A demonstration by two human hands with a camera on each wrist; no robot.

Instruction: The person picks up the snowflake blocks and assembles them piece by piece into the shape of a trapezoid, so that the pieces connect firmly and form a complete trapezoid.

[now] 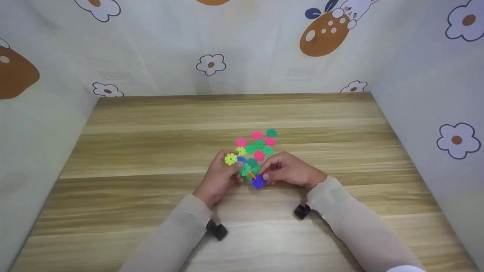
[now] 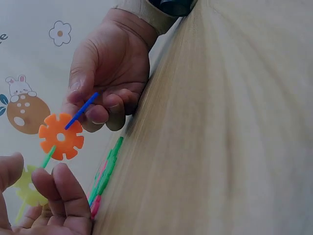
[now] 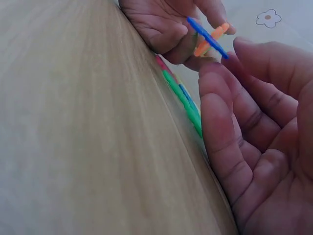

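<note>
Blue disc (image 1: 258,182) is pinched by the right hand (image 1: 293,170); wall (image 2: 32,56) shows "e" (image 2: 3,36).

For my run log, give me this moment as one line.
left hand: grips chain of notched discs | right hand: pinches blue disc against orange disc | pink discs, green discs: on wood-grain table

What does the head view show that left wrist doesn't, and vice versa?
Head only: the face of the blue disc, the pink discs seen as rounds, plus the left sleeve and its black wrist device.

Left wrist only: the orange disc face-on with its centre hole; head has just its edge.

Both: left hand, right hand with fingertips at the blue disc, the orange disc meeting the blue one, wood-grain table, printed wall.
</note>
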